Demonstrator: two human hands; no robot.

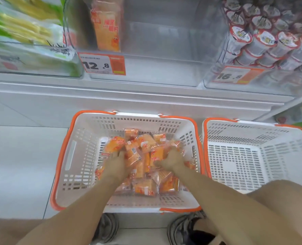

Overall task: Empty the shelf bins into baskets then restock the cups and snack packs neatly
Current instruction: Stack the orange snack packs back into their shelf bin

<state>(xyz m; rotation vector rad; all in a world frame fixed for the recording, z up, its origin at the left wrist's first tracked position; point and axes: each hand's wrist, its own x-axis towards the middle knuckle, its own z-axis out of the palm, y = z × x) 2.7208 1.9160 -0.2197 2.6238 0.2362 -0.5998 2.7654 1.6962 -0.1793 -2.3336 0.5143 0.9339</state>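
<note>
Hands in the snack basket, centre of frame.
Your left hand (115, 162) and right hand (173, 160) each grip orange snack packs (145, 187) inside the left basket (70, 154); the right basket (263, 137) sits beside it.

Two baskets are set side by side on the floor (19, 156) before the shelf (129, 96). The left basket (72, 174) is filled with a heap of snack packs (143, 156), and both hands are placed in that heap: the left hand (115, 162) toward its left side, the right hand (173, 160) toward its right. The right basket (252, 131) is just beside the left one. On the shelf above, three bins are ranged in a row. In the middle bin (164, 50), directly behind the left basket, one snack pack (107, 27) is stood upright at the left wall. In the right bin (215, 68), cups (270, 41) are piled. In the left bin (31, 68), bagged goods (26, 29) are laid. Price tags are fixed to the fronts of the middle bin (102, 63) and the right bin (235, 75). Two shoes (106, 227) are seen below the left basket.
</note>
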